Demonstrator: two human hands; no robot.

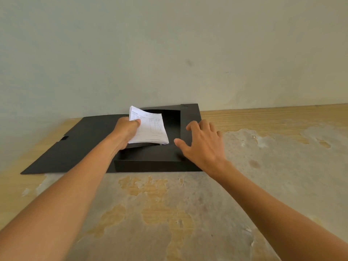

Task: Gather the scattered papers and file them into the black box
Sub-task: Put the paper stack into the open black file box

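— Black box [148, 162] first: where does it sit?
— Against the wall [169, 44], on the worn table [188, 213], its lid [75, 140] folded flat out to the box's left.
— And the papers [150, 129]?
— One stack, tilted, hanging over the box's open tray; its near edge is low inside the tray, and I can't tell if it touches.
— Who holds it?
— Left hand [126, 130], closed on the stack's left edge, thumb on top of the printed sheet.
— Right hand [201, 144]?
— Spread wide, holding nothing, fingers over the box's right flap [190, 113], thumb pointing toward the stack; contact with the flap is unclear.
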